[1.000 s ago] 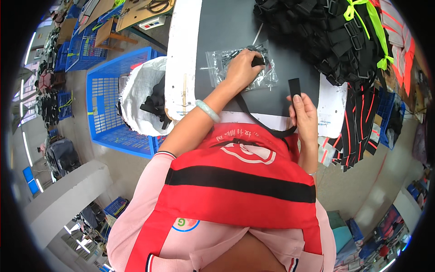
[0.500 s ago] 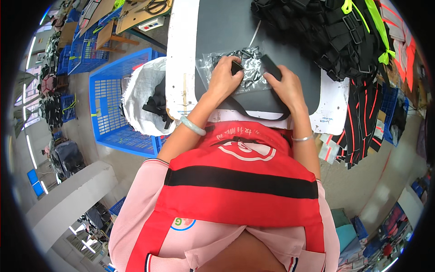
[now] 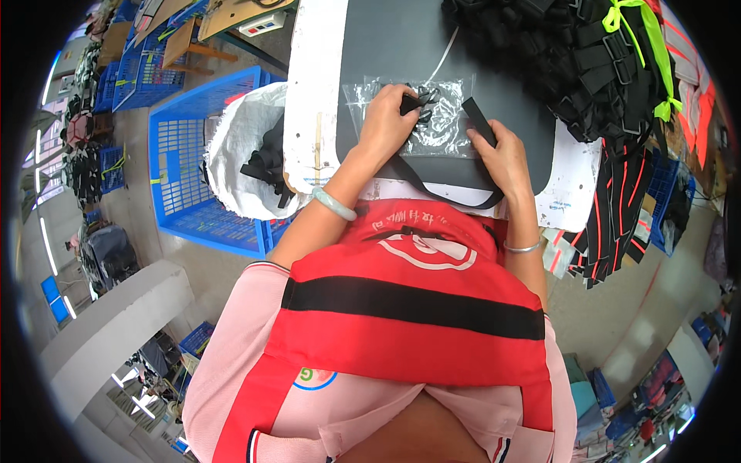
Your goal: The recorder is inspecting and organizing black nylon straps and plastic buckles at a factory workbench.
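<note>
A black webbing strap point(image 3: 417, 184) hangs in a loop along the near edge of the table, between my two hands. My right hand point(image 3: 503, 160) pinches it close to one end, and the flat tip sticks up beyond my fingers. My left hand point(image 3: 386, 123) is closed on a black piece that looks like the strap's other end. Small black plastic pieces point(image 3: 426, 99) lie bunched against its fingertips; whether the fingers also grip one is hard to make out. Under both hands lies a clear plastic bag point(image 3: 444, 139) on the dark grey table mat point(image 3: 386, 46).
A heap of black straps with buckles point(image 3: 571, 69) covers the table's far right, with neon yellow ties point(image 3: 665, 108) beside it. Black-and-orange strips point(image 3: 614, 208) hang off the right edge. Left of the table, a white sack point(image 3: 239, 170) stands in a blue crate point(image 3: 181, 185).
My right hand has shifted slightly right and nearer with its strap end. The black pieces, earlier spread across the clear bag, are now bunched by my left fingertips.
</note>
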Action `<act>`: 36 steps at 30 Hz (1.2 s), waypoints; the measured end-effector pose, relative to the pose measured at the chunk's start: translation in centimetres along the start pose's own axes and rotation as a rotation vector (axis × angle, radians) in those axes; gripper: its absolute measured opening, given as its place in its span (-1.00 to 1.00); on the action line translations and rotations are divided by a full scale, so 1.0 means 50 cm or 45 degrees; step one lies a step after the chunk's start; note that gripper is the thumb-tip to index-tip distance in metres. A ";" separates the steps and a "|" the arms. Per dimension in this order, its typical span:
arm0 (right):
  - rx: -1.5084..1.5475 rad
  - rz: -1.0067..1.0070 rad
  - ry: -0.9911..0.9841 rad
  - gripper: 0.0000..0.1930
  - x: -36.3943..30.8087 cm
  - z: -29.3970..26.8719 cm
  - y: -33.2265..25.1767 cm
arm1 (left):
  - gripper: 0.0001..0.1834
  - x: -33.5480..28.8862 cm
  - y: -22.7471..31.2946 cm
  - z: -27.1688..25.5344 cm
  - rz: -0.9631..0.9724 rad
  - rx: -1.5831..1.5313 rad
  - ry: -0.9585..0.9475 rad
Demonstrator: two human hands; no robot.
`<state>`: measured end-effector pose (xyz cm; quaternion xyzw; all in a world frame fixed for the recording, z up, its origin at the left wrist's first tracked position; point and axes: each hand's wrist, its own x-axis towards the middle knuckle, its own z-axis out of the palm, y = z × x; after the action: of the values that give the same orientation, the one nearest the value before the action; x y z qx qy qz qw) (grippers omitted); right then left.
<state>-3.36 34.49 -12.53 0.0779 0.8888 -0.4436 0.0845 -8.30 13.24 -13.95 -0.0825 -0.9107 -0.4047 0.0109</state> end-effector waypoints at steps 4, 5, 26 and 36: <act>0.069 0.066 0.121 -0.59 -0.021 -0.017 -0.023 | -0.77 0.002 0.004 -0.012 -0.315 -0.306 -0.168; 0.134 0.052 0.193 -0.61 -0.028 -0.027 -0.031 | -0.77 0.003 0.013 -0.019 -0.314 -0.308 -0.173; 0.085 -0.417 0.383 -0.92 -0.078 -0.022 -0.137 | -0.85 -0.058 0.122 -0.097 -0.522 -1.035 -0.415; -0.285 -0.788 0.268 -0.91 -0.070 -0.023 -0.135 | -0.74 -0.052 0.105 -0.120 -0.664 -1.208 -0.616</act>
<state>-1.48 31.18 -5.85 -0.1596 0.9173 -0.3375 -0.1381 -5.16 11.89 -6.29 0.0581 -0.5970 -0.7268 -0.3348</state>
